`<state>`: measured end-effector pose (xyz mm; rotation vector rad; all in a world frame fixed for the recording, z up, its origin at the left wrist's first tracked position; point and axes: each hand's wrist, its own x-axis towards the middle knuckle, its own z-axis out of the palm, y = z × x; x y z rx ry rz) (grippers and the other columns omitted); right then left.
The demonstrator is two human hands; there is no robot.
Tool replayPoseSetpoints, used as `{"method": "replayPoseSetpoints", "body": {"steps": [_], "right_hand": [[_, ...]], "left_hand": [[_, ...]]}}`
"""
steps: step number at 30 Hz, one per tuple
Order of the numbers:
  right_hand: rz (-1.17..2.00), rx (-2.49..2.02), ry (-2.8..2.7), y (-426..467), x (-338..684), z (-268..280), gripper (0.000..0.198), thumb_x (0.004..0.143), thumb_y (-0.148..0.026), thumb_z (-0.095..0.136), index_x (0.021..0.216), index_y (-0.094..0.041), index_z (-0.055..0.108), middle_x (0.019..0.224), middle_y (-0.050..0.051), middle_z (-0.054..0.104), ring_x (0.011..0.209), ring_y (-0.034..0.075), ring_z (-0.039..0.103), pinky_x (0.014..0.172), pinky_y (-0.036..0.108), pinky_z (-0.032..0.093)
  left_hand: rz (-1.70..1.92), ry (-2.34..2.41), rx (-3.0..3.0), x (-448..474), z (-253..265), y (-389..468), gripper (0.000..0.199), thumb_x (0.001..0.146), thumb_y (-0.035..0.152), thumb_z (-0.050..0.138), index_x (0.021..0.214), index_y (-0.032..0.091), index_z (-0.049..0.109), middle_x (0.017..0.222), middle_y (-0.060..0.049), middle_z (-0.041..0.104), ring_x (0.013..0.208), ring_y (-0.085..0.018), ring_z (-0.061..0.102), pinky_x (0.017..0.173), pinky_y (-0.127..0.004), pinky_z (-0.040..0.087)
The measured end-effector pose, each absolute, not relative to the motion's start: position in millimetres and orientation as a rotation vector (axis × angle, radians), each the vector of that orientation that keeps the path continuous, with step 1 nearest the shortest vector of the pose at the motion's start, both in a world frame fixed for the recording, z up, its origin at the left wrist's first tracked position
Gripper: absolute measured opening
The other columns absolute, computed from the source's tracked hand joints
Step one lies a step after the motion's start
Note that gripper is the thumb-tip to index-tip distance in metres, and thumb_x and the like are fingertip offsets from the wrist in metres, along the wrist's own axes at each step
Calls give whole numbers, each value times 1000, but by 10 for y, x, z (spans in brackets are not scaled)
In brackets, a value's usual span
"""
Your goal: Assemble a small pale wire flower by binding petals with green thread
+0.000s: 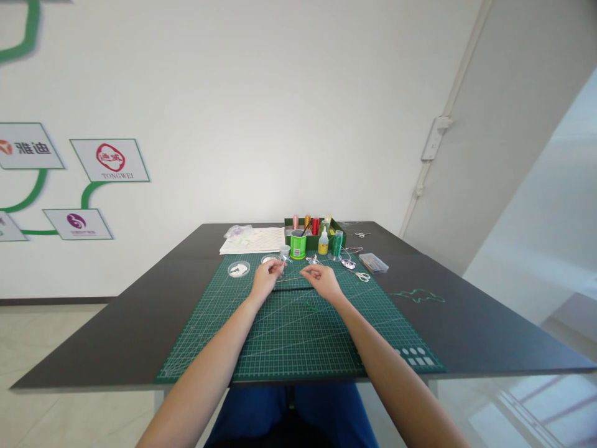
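Observation:
My left hand (267,277) is raised over the green cutting mat (289,342), thumb and forefinger pinched together. Whatever it pinches is too fine to make out. Across from it, my right hand (323,281) is also closed in a pinch, its fingertips pointing left, and what they hold cannot be made out. Between and below the hands, a thin tan stick (290,280) and a dark rod (293,289) lie crosswise. Just beyond my left fingertips stands a small clear jar (284,251). A bit of green thread (311,307) rests on the mat nearer my body.
Behind the hands are a green can (298,244), a glue bottle (323,241), a green thread spool (337,244) and a box (342,239) of spools. Scissors (362,277) and a clear plastic case (374,263) lie right; a round dish (239,269) and white cloth (252,240) left.

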<state>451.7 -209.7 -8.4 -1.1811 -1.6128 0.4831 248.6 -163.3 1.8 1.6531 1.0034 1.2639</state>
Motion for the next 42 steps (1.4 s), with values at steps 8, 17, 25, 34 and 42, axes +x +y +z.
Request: {"method": "replayPoseSetpoints", "body": {"steps": [8,17,25,34,42], "right_hand": [[603,-1130,-1641,-2130,4470,-95,33,80,-48,64,79,-16,73,45,-7,35,44,9,26,47,25,19],[615,-1157,-1598,-2126,4444,-110,36,77,-51,67,76,-16,72,44,-8,30,44,9,23,47,25,16],[552,-1160,-1521,-2087,4453,-125,36,75,-52,67,74,-16,69,44,-8,33,44,9,26,49,26,22],[568,-1154,-1532,-2083,4464,-134,39,75,-52,67,77,-13,71,44,-8,34,44,8,25,48,25,19],[574,-1167,-1538,-2077,4466,-137,42,75,-55,68,77,-14,71,44,-7,34,45,8,25,48,26,19]], "left_hand": [[1061,849,1493,2551,12,-1728,26,82,38,72,85,13,68,94,-9,75,80,-16,70,64,-22,48],[953,765,1234,2671,-14,-1804,15,87,21,72,87,12,61,84,-7,74,67,-13,72,62,-20,55],[968,787,1206,2660,6,-1820,17,79,19,79,82,10,64,67,-2,70,54,-8,64,54,-16,52],[954,817,1200,2656,5,-1814,25,71,16,86,88,8,69,68,-5,73,54,-11,68,54,-18,53],[938,829,1211,2649,7,-1799,22,72,13,84,88,7,69,67,-5,73,51,-10,66,53,-18,52]]}}
